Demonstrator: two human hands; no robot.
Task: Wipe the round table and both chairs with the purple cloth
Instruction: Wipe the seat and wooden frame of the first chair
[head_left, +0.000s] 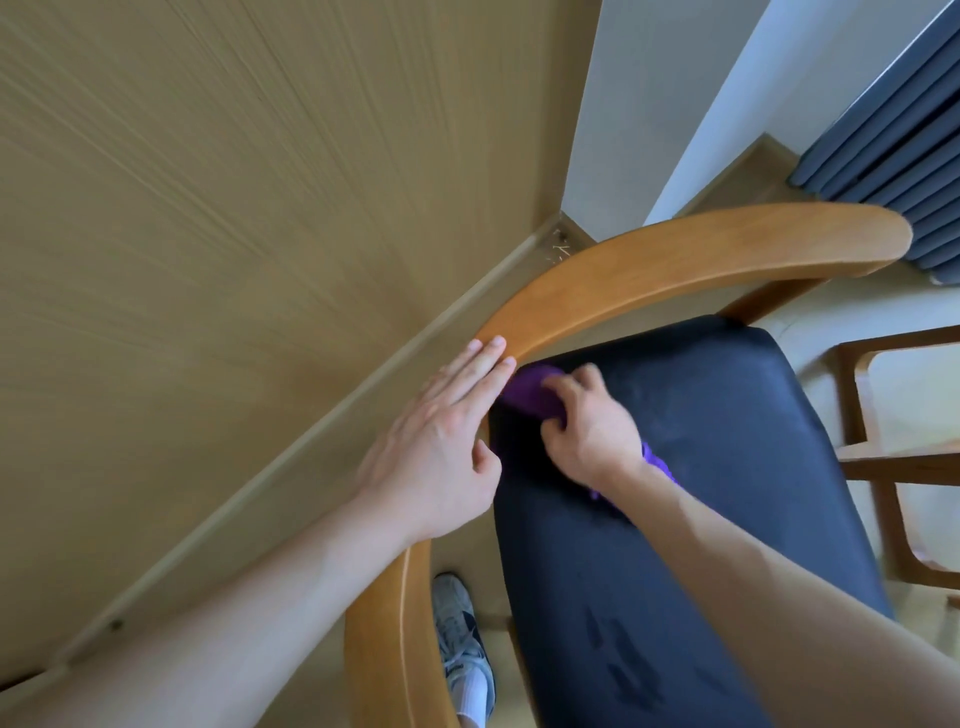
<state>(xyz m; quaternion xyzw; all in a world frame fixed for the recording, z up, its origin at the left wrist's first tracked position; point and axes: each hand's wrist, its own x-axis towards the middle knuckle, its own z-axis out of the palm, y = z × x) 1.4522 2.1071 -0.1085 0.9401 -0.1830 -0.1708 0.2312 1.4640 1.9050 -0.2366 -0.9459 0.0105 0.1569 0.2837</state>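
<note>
A wooden chair with a curved backrest rail (675, 265) and a black padded seat (701, 493) fills the lower right of the head view. My right hand (587, 421) grips the purple cloth (530, 392) against the seat's far left corner, right under the rail. A tail of the cloth shows beneath my right wrist. My left hand (447, 441) rests flat on the rail with straight fingers, touching the wood just left of the cloth.
A wood-panelled wall (234, 208) with a skirting board runs close behind the chair. A second wooden frame (872, 467) stands at the right edge. Grey-blue curtains (893, 140) hang at top right. My shoe (462, 644) is on the floor beside the chair.
</note>
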